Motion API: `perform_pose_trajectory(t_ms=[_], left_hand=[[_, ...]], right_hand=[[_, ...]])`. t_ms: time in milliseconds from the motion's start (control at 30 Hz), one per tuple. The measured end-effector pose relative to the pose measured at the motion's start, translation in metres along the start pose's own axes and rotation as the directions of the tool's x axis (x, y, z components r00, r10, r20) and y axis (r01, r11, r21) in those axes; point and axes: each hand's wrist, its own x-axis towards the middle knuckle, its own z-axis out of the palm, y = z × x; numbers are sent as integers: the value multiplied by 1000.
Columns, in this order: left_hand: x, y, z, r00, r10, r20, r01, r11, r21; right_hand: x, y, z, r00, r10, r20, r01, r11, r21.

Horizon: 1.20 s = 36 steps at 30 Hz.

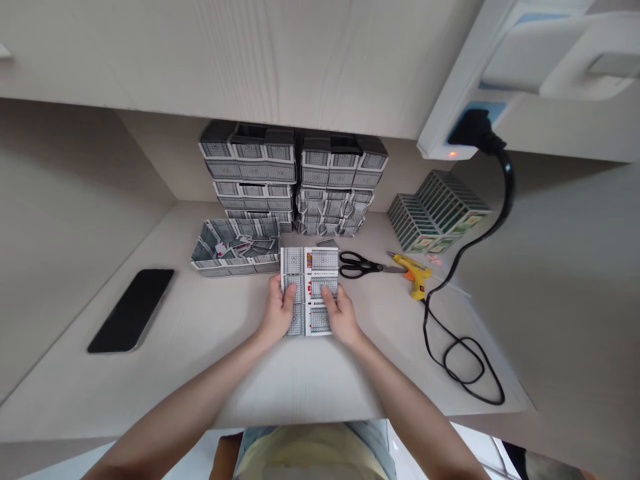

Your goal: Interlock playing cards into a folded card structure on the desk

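Two side edges of card panel (310,293) are gripped; panel is held over table (225,373), near and right of card box (240,269). Judged light, thin, fairly stiff, bendable at seams; best held by edges. Left hand (277,311) and right hand (344,315) are narrowly closed on it, thumbs on top.

No text readable; red print (309,287) on card panel (297,293), label (421,289) on yellow glue gun (416,271) too small.
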Motion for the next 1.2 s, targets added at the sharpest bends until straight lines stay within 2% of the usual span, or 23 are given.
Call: perform_pose_trajectory(t_ms=[167, 267, 500, 600, 767, 933, 1200], left_hand=[[2, 2, -4, 999, 32, 31, -35, 996, 85], [4, 5, -6, 997, 30, 71, -34, 998, 60], [1, 15, -7, 970, -42, 241, 49, 998, -25], [2, 22, -5, 984, 9, 178, 7, 996, -91], [3, 22, -4, 997, 68, 30, -70, 994, 87], [-1, 13, -4, 998, 68, 8, -69, 987, 146], [-1, 12, -2, 998, 46, 40, -54, 976, 209]], right_hand=[[-1, -2, -3, 999, -28, 33, 31, 993, -117], [0, -7, -5, 998, -31, 58, 37, 994, -103], [7, -11, -8, 981, -134, -140, 141, 989, 46], [5, -12, -6, 982, -160, -102, 168, 983, 73], [-4, -14, 2, 984, -176, -4, 175, 981, 88], [-5, -14, 2, 983, -182, -11, 182, 982, 47], [-5, -10, 1, 985, -173, -18, 173, 985, 16]])
